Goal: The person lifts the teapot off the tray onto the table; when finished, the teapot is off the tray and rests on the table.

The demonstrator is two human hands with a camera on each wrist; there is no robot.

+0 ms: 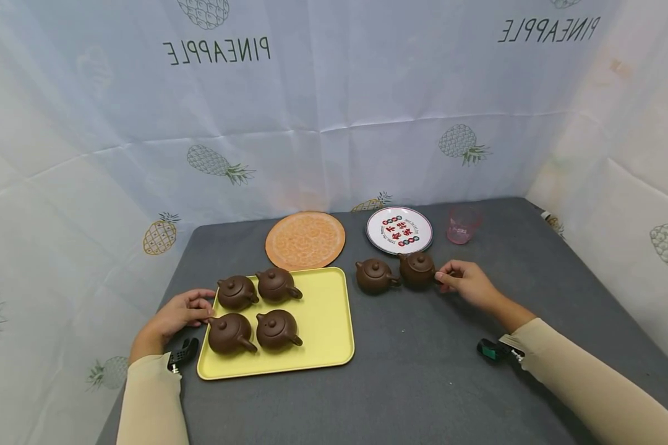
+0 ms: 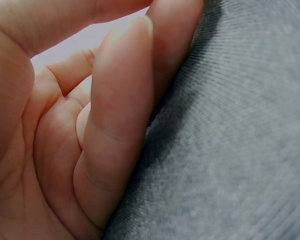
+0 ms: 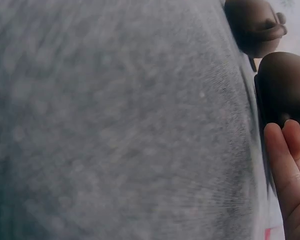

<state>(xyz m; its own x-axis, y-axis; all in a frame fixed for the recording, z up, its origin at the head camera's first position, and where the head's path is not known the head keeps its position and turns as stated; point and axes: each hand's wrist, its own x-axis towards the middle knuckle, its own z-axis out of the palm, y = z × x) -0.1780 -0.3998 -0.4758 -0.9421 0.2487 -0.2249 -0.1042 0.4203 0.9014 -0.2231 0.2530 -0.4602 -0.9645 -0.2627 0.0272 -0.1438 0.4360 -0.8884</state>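
A brown teapot [image 1: 417, 270] stands on the grey table, and my right hand [image 1: 467, 282] pinches it at the handle side. To its left sits another brown teapot [image 1: 375, 275], close against it. In the right wrist view, fingers [image 3: 286, 170] lie against the nearer teapot [image 3: 285, 87]. My left hand [image 1: 180, 313] rests by the left rim of the yellow tray [image 1: 325, 315], its fingers loosely bent. The left wrist view shows nothing held within those fingers [image 2: 117, 100]. Several brown teapots stand on the tray's left half, among them a front-left teapot [image 1: 231, 334].
Behind the tray lies an orange round mat [image 1: 305, 240]. A white plate with red characters [image 1: 399, 230] sits behind the two teapots, and a pink clear cup [image 1: 461, 225] is to its right. Pineapple-print cloth [image 1: 323, 167] surrounds the grey table [image 1: 412, 383].
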